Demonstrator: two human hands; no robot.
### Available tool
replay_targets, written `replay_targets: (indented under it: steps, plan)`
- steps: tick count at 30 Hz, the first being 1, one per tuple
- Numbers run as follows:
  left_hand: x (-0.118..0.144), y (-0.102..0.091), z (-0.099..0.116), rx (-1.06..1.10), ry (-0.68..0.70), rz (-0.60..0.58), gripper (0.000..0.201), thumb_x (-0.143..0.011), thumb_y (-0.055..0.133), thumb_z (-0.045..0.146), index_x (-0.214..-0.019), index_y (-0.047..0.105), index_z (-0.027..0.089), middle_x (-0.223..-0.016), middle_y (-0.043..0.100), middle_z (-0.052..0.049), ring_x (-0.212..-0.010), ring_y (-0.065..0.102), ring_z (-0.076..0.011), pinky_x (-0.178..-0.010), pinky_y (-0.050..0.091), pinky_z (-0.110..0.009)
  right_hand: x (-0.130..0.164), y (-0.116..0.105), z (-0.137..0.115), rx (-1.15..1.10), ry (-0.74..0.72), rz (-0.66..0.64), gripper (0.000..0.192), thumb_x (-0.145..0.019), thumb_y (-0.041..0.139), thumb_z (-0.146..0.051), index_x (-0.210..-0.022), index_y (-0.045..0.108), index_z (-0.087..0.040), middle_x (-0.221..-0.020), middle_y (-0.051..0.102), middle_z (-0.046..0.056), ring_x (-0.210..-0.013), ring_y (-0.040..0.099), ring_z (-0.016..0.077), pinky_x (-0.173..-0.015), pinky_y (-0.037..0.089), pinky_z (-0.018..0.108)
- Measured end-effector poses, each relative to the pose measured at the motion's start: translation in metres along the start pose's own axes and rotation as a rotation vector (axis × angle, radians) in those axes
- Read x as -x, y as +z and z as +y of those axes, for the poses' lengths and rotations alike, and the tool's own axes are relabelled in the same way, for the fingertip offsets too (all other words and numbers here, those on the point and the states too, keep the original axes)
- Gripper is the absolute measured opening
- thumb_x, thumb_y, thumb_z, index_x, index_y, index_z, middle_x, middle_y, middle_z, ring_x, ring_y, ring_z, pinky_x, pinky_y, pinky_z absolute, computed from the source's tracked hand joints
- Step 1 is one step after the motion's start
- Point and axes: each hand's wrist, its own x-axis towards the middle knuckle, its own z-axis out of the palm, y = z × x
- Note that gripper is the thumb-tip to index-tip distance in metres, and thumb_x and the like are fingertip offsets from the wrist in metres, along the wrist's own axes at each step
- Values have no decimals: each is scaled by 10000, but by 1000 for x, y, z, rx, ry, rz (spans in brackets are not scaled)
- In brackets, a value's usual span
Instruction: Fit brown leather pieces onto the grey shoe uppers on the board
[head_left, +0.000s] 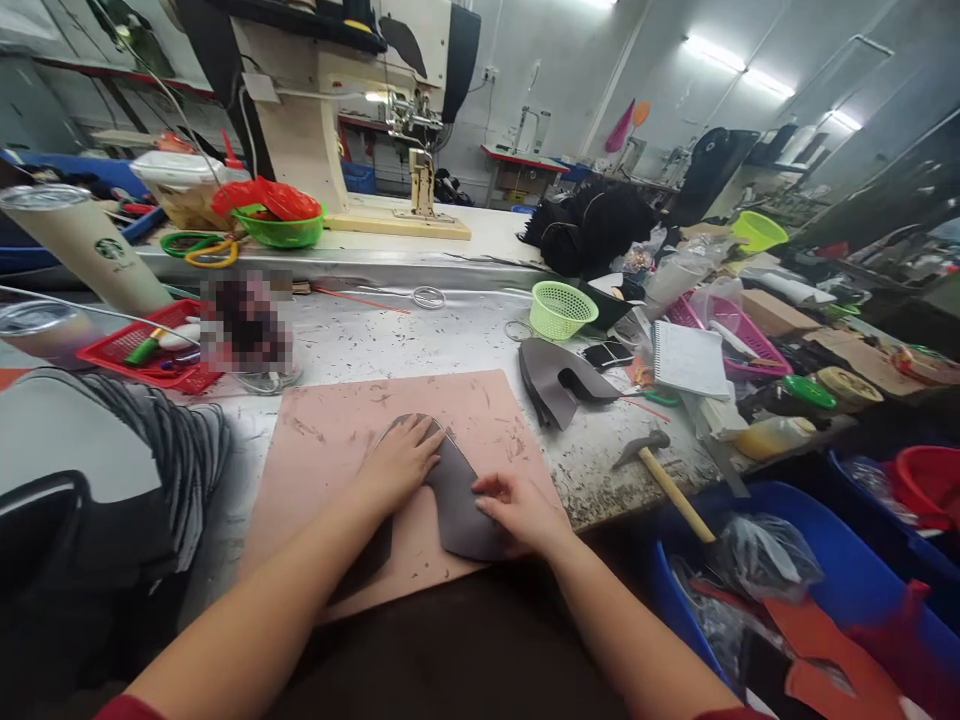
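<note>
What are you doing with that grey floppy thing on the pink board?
A person is pressing a grey leather piece flat on a pink cutting mat with both bare hands. The left hand lies over its upper end, and the right hand holds down its lower right edge. A hammer lies to the right, and more grey cut pieces are stacked near a green basket.

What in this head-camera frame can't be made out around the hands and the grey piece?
- Grey leather piece: partly covered by left hand and right hand.
- Object beside the red tray: pixelated patch.
- Notebook writing: too small.
- Hammer handle end: behind bagged clutter.
</note>
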Motion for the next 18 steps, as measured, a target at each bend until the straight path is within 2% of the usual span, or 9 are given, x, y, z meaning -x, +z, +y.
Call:
replay_targets:
  steps: [2, 4, 7, 11, 18]
  plan:
    - [1, 2, 0, -16, 7, 16, 398, -855, 380, 288, -1247, 419, 233, -1331, 380, -89, -1227, 311, -282, -996, 279, -440, 17, 0, 13, -102, 95, 21, 123, -626, 570, -174, -749, 579, -172, -599, 550, -45, -459, 465, 76, -438, 403, 210]
    - [1, 1, 0, -18, 8, 6, 392, -858, 373, 316, -1246, 413, 281, -1341, 370, -63, -1234, 296, -282, -997, 268, -443, 28, 2, 21, -127, 102, 59, 102, -623, 576, -192, -722, 579, -168, -582, 545, -46, -440, 446, 67, -431, 385, 204]
    - [-1, -1, 1, -10, 8, -28, 391, -859, 365, 359, -1248, 393, 328, -1364, 336, -40, -1247, 267, -290, -1001, 243, -447, 33, 4, 24, -26, 22, 108, 93, -630, 576, -199, -708, 611, -164, -617, 594, -18, -500, 497, 86, -498, 413, 220]
    - [-2, -2, 3, -19, 6, -43, 403, -852, 372, 407, -1248, 387, 336, -1374, 313, -51, -1253, 243, -309, -1001, 226, -446, 31, 1, 24, 180, -44, 138, 124, -655, 557, -210, -721, 653, -166, -670, 646, 13, -576, 553, 119, -572, 443, 243]
    - [-1, 1, 6, -11, -5, -38, 474, -817, 382, 503, -1264, 357, 347, -1383, 290, -56, -1265, 198, -325, -1004, 189, -458, 30, -1, 21, 314, -64, 125, 129, -670, 542, -190, -718, 659, -164, -636, 650, 13, -550, 561, 117, -540, 443, 227]
